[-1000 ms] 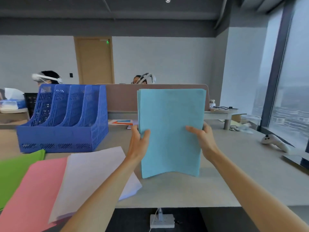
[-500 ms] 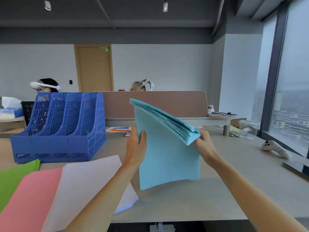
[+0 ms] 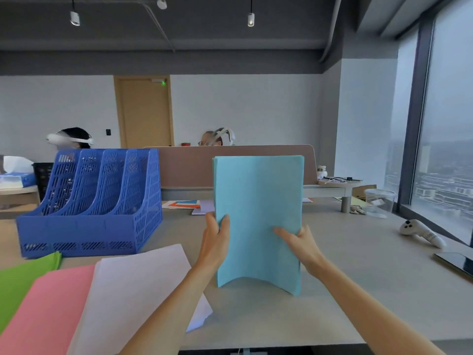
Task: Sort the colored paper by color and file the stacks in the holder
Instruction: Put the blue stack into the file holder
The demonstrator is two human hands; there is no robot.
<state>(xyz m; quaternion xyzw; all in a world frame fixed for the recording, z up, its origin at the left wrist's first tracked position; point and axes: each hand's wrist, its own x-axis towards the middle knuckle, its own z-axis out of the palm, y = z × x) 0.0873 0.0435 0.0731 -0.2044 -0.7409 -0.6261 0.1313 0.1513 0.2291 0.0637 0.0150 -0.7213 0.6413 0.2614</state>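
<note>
I hold a stack of light blue paper point(image 3: 258, 213) upright, its lower edge standing on the desk point(image 3: 358, 298). My left hand point(image 3: 215, 242) grips the stack's left edge and my right hand point(image 3: 299, 244) grips its right edge, thumbs on the near face. To the left lie a white stack point(image 3: 133, 290), a pink stack point(image 3: 48, 311) and a green stack point(image 3: 15, 283), flat and overlapping. The blue mesh file holder point(image 3: 89, 226) stands at the back left, its slots showing no paper.
A white controller point(image 3: 419, 233) and a dark phone point(image 3: 455, 262) lie at the right. Loose coloured sheets point(image 3: 186, 204) lie behind the blue stack near a desk partition point(image 3: 194, 165). A clear plastic container point(image 3: 380, 202) stands at the far right. Two people sit beyond the partition.
Half a second ago the blue stack was tilted with its top leaning forward and its sheets fanned; now it stands upright and squared on the desk between both hands.
</note>
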